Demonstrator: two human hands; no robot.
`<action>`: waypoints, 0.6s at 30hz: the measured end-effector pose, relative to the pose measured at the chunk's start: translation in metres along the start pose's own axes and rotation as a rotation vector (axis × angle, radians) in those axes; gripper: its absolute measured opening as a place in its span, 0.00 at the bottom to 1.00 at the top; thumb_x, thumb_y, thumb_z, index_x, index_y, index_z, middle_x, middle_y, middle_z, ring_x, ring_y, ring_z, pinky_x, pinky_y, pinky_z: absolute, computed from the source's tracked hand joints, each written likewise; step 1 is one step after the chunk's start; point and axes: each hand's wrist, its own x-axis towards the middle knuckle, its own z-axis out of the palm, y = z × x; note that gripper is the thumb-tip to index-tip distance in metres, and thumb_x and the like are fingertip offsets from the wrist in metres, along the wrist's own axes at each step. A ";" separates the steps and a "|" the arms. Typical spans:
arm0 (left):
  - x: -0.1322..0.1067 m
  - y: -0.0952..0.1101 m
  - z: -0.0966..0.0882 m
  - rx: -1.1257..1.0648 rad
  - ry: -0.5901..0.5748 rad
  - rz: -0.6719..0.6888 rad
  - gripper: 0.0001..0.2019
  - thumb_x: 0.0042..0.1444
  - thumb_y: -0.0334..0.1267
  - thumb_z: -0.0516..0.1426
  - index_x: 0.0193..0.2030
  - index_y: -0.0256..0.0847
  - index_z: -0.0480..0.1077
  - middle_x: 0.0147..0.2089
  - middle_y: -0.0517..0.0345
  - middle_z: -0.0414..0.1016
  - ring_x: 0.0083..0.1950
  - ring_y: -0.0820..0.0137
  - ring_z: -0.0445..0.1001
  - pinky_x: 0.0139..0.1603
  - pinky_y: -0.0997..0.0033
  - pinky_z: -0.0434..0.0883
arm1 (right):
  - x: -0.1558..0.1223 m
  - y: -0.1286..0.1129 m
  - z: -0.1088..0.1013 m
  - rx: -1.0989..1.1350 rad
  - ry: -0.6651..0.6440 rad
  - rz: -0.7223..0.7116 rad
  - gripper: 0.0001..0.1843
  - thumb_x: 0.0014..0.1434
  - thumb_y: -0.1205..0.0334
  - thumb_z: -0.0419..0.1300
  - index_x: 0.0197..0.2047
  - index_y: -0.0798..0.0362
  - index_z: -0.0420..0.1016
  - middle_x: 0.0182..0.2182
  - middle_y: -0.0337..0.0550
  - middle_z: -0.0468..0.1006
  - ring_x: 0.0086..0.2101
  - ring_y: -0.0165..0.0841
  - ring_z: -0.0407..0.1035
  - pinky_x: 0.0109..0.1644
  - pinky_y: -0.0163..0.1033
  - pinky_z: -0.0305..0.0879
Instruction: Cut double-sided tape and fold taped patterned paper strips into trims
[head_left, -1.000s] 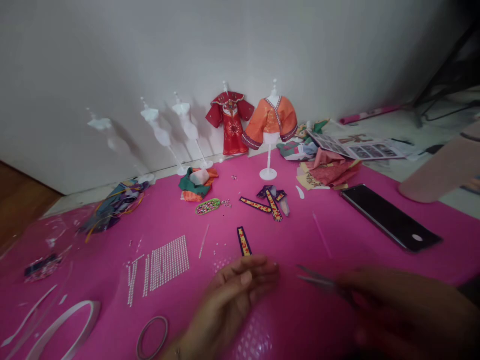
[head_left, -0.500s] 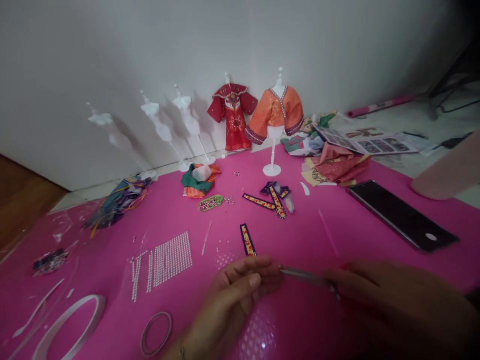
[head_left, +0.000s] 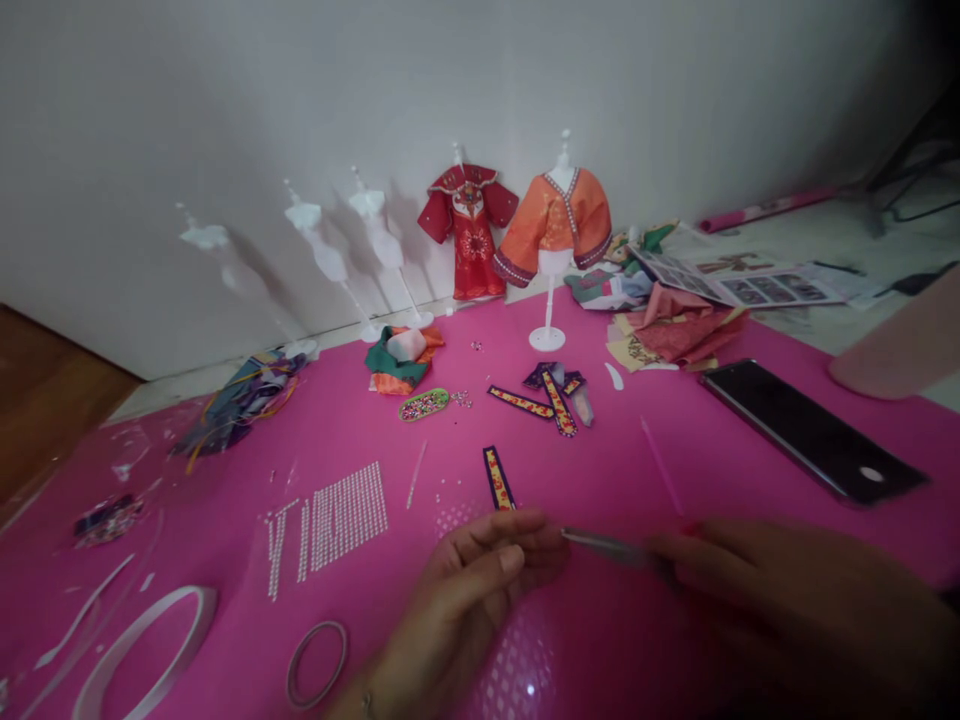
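My left hand hovers low over the pink mat, fingers pressed together at the tips; what they pinch is too small to make out. My right hand is closed around a thin metal tool, scissors or tweezers, whose tip meets my left fingertips. A patterned trim strip lies just beyond my left fingers. More trim strips lie in a small heap further back.
A rhinestone sticker sheet, tape rolls and a bead tray lie to the left. A black phone and fabric scraps lie to the right. Dressed mannequins and bare ones stand by the wall.
My right hand brought the tool leftwards until its tip reached my left fingertips; its blades, apart a second ago, now look closed. The view shifted slightly.
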 end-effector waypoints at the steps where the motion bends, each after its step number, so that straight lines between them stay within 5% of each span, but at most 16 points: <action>1: 0.000 0.000 0.000 0.002 0.002 -0.002 0.12 0.58 0.29 0.61 0.49 0.35 0.78 0.47 0.49 0.82 0.50 0.65 0.79 0.56 0.67 0.71 | 0.000 0.000 0.001 0.004 0.002 -0.002 0.18 0.68 0.59 0.42 0.52 0.43 0.70 0.27 0.38 0.76 0.22 0.34 0.70 0.23 0.39 0.54; 10: 0.000 0.002 0.003 0.001 0.008 -0.004 0.12 0.57 0.30 0.62 0.48 0.35 0.78 0.45 0.49 0.83 0.49 0.66 0.79 0.55 0.67 0.71 | 0.003 0.008 -0.002 0.035 0.001 -0.093 0.16 0.65 0.59 0.48 0.53 0.45 0.69 0.29 0.39 0.79 0.21 0.32 0.71 0.21 0.36 0.56; 18: 0.003 0.000 0.003 -0.012 0.034 0.000 0.11 0.56 0.29 0.63 0.47 0.35 0.79 0.44 0.49 0.83 0.48 0.66 0.79 0.54 0.68 0.71 | -0.006 0.003 0.006 0.037 -0.143 0.016 0.18 0.66 0.60 0.46 0.53 0.46 0.72 0.39 0.49 0.81 0.32 0.42 0.76 0.24 0.40 0.67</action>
